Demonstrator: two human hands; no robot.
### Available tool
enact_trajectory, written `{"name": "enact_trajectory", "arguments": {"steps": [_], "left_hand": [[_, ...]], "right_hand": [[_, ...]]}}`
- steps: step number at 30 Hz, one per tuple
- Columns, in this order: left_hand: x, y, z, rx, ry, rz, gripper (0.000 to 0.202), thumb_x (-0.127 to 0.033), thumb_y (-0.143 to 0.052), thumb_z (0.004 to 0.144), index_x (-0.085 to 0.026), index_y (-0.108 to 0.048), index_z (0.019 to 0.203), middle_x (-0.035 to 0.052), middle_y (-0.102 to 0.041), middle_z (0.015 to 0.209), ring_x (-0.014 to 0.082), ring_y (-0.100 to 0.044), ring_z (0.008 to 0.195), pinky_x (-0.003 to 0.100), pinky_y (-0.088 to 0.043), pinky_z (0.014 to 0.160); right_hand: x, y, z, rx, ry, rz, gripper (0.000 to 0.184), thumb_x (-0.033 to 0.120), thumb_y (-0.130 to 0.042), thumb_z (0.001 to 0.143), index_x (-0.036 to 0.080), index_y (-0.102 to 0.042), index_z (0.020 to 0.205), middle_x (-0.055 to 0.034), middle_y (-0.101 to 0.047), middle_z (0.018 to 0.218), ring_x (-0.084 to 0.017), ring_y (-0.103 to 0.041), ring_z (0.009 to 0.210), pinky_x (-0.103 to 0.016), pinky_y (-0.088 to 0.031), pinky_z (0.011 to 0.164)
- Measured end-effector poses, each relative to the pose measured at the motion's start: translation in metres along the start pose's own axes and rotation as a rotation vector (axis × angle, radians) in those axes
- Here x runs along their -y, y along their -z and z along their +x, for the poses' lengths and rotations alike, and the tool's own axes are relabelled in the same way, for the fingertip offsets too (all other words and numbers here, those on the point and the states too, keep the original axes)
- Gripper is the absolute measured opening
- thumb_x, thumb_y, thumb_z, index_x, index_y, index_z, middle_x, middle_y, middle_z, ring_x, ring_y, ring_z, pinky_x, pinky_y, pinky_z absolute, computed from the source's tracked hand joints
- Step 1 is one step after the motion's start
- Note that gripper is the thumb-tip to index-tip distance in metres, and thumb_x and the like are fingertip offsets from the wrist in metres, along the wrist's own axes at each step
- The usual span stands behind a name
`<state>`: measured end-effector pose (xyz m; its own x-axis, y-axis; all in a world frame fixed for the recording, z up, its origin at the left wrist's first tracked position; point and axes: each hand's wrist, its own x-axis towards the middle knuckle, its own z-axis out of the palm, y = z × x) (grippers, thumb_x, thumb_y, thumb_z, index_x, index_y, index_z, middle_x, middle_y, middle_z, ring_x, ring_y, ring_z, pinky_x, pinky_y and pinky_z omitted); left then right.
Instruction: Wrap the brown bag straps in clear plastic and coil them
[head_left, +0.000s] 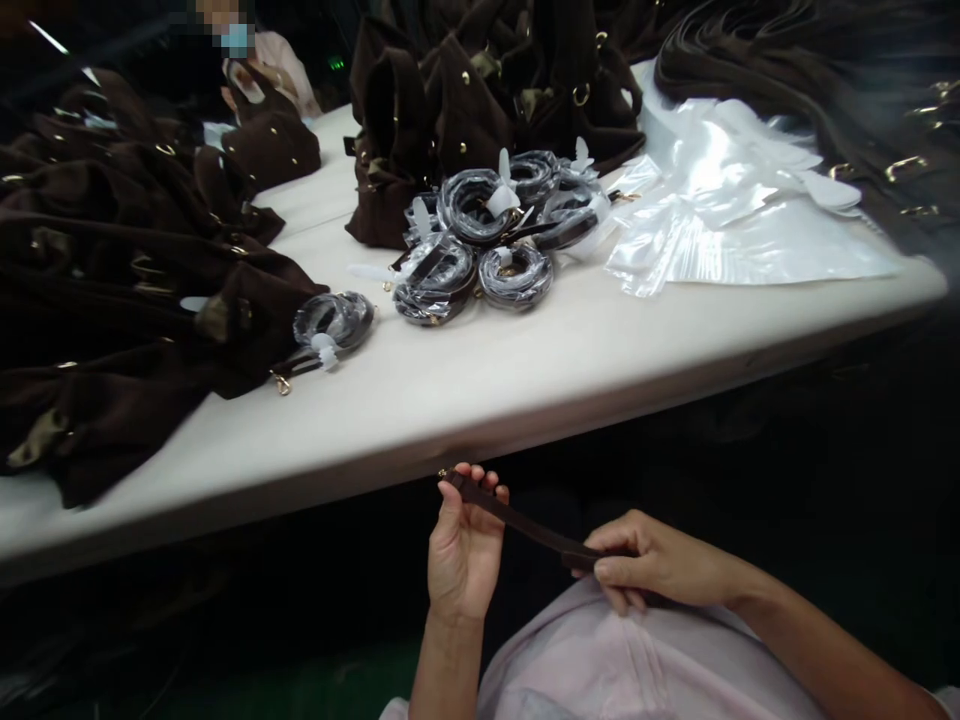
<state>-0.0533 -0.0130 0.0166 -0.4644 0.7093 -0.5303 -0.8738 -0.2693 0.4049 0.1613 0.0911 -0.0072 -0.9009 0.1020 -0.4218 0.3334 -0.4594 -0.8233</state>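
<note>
A dark brown bag strap (525,525) runs between my two hands, in front of the table's near edge. My left hand (469,545), palm up, is closed on the strap's end, where a small gold-coloured metal fitting shows past the thumb. Farther along, my right hand (645,560) pinches the strap between thumb and fingers, close to my body. What lies inside that grip is partly hidden. Past the table edge sit several coiled straps wrapped in clear plastic, among them one coil (515,275) with a white tie.
Brown bags (112,260) with gold fittings pile up on the left of the white table (570,370); more bags (420,120) stand behind the coils. Clear plastic sleeves (735,220) lie at the right, beside long dark straps (810,90). Across the table is another person (281,65).
</note>
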Motion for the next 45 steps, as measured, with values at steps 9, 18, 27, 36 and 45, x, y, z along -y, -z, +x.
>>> {"name": "enact_trajectory", "arguments": {"steps": [9,18,27,36,45], "left_hand": [[0.0,0.003,0.0,0.065,-0.022,0.054,0.014,-0.034,-0.068,0.087,-0.021,-0.073,0.093,0.002,-0.07,0.094,0.0168,-0.066,0.094,0.031,-0.056,0.089],[0.005,0.004,-0.006,0.15,-0.104,0.207,0.03,-0.039,-0.082,0.071,-0.019,-0.073,0.091,0.0022,-0.066,0.093,0.0163,-0.064,0.095,0.03,-0.055,0.091],[0.015,0.002,-0.01,0.321,-0.143,0.367,0.026,-0.043,-0.067,0.085,-0.018,-0.069,0.092,0.0025,-0.057,0.088,0.0141,-0.058,0.084,0.028,-0.052,0.084],[0.013,0.003,-0.013,0.42,-0.21,0.515,0.029,-0.047,-0.064,0.087,-0.018,-0.067,0.088,0.0022,-0.056,0.084,0.0135,-0.057,0.082,0.025,-0.052,0.081],[0.021,0.001,-0.013,0.329,-0.034,0.361,0.027,-0.045,-0.069,0.084,-0.018,-0.07,0.089,0.0022,-0.06,0.085,0.0133,-0.06,0.083,0.026,-0.054,0.085]], "right_hand": [[0.011,-0.011,0.018,-0.195,0.155,0.107,0.055,0.056,-0.068,0.084,0.008,-0.069,0.11,0.0077,-0.037,0.048,-0.003,-0.022,0.04,-0.018,-0.014,0.038],[0.022,-0.003,0.011,-0.342,0.115,0.045,0.046,0.055,-0.068,0.083,0.009,-0.068,0.084,0.0084,-0.035,0.04,-0.003,-0.023,0.035,-0.017,-0.011,0.037],[0.032,-0.038,0.028,-0.446,0.296,0.149,0.041,0.053,-0.067,0.085,0.013,-0.068,0.095,0.0011,-0.056,0.07,-0.003,-0.039,0.039,-0.016,-0.027,0.034],[0.045,-0.046,0.031,-0.526,0.568,-0.145,0.023,0.025,-0.072,0.086,0.021,-0.075,0.108,-0.0007,-0.073,0.08,-0.011,-0.065,0.067,-0.019,-0.052,0.064],[0.035,-0.046,0.031,-0.743,0.822,-0.456,0.011,0.014,-0.068,0.088,0.019,-0.077,0.092,-0.0007,-0.075,0.081,-0.012,-0.07,0.068,-0.016,-0.056,0.068]]}}
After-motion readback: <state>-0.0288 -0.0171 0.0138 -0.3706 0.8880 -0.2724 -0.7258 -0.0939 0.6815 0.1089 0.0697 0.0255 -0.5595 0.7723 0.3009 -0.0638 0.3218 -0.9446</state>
